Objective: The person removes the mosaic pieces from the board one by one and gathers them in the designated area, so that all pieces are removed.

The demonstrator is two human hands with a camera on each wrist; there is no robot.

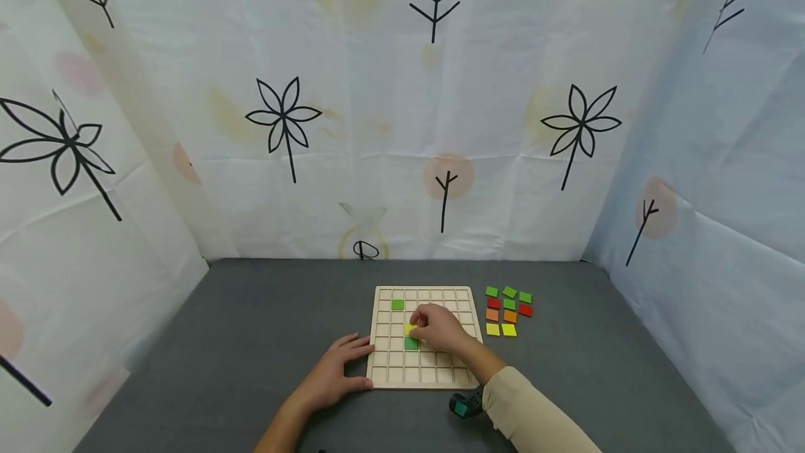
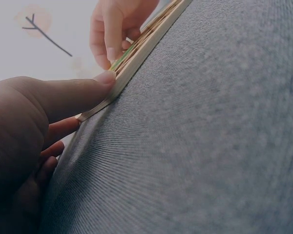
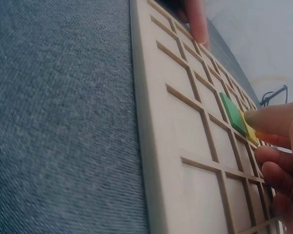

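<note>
A pale wooden grid board [image 1: 440, 376] lies on the grey table. My right hand [image 1: 440, 328] reaches over it and pinches a yellow square tile [image 1: 409, 329] at a cell near the middle. In the right wrist view the thumb lies on that yellow tile [image 3: 250, 130], right beside a green tile [image 3: 233, 113]. That green tile [image 1: 411, 344] sits in the cell nearer me, and another green tile [image 1: 397, 305] lies farther up the board. My left hand [image 1: 330, 372] rests on the table with its fingers spread, thumb and fingertips touching the board's left edge.
Right of the board lie several loose square tiles: green [image 1: 509, 304], red [image 1: 525, 311], orange [image 1: 492, 314] and yellow [image 1: 509, 330]. A black device [image 1: 465, 405] is at my right wrist. Patterned white cloth [image 1: 377, 124] hangs behind the table and along both sides.
</note>
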